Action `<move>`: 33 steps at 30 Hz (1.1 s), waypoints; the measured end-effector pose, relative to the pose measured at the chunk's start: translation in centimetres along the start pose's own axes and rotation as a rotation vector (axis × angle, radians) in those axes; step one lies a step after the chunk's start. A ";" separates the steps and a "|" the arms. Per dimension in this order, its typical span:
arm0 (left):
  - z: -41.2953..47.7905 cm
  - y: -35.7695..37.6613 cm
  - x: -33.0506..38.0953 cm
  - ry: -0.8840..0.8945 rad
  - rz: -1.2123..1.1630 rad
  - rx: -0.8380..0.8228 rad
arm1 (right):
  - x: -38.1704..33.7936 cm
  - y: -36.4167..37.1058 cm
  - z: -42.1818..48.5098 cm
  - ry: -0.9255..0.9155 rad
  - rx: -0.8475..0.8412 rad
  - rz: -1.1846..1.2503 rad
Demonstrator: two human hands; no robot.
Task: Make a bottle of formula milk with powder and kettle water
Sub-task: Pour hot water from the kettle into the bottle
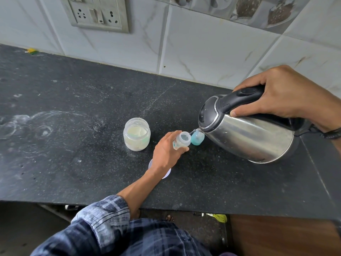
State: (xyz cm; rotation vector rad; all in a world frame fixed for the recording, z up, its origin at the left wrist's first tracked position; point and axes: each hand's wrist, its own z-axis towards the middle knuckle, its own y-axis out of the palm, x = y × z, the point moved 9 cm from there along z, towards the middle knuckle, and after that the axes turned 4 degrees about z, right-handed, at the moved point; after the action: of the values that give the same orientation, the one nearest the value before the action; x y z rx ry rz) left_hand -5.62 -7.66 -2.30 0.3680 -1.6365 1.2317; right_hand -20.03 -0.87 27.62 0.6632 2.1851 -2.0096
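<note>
Dark speckled tabletop (pixel 73 145), marbled tile wall (pixel 203 52) behind, socket plate (pixel 96 13) upper left. We hold: one small open baby bottle (pixel 182 139) near the tabletop's centre, left hand (pixel 166 154) fingers curled round its body; one steel kettle (pixel 249 139), tilted, spout just above the bottle mouth, right hand (pixel 282 95) fingers wrapped round the black handle. Also: open powder jar (pixel 137 134) left of the bottle; teal cap (pixel 197 138) just beside it; white lid (pixel 166 174) partly under our left wrist.
</note>
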 end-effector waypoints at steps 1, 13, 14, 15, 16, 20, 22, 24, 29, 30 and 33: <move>0.0 0.0 0.0 -0.002 0.002 -0.002 | -0.1 0.0 0.0 -0.001 -0.002 -0.001; -0.1 -0.2 0.3 0.013 -0.016 0.013 | -0.5 -0.8 0.2 -0.032 0.018 -0.015; -0.1 -0.2 0.3 0.011 -0.016 0.011 | -0.5 -0.9 0.2 -0.032 0.020 -0.016; -0.1 -0.2 0.3 0.008 -0.017 0.010 | -0.5 -0.9 0.2 -0.031 0.020 -0.015; -0.1 -0.2 0.3 0.007 -0.018 0.009 | -0.5 -1.0 0.2 -0.032 0.021 -0.013; -0.1 -0.2 0.2 0.002 -0.024 0.006 | -0.6 -1.2 0.1 -0.035 0.021 -0.008; -0.1 -0.2 0.2 0.000 -0.022 0.005 | -0.7 -1.3 0.1 -0.035 0.021 -0.008; -0.1 -0.2 0.2 0.004 -0.017 0.004 | -0.8 -1.4 0.0 -0.036 0.021 -0.009; -0.2 -0.2 0.2 -0.001 -0.005 0.010 | -0.8 -1.7 0.0 -0.037 0.024 -0.015; -0.2 -0.2 0.2 -0.001 -0.002 0.012 | -0.7 -1.7 -0.1 -0.035 0.024 -0.013; -0.1 -0.2 0.2 -0.003 -0.002 0.011 | -0.7 -1.7 -0.1 -0.036 0.021 -0.010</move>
State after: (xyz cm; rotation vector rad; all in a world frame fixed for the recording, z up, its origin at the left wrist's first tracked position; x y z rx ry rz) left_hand -5.49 -7.55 -1.99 0.3785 -1.6323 1.2393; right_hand -20.07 -1.02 29.49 0.6144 2.1545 -2.0358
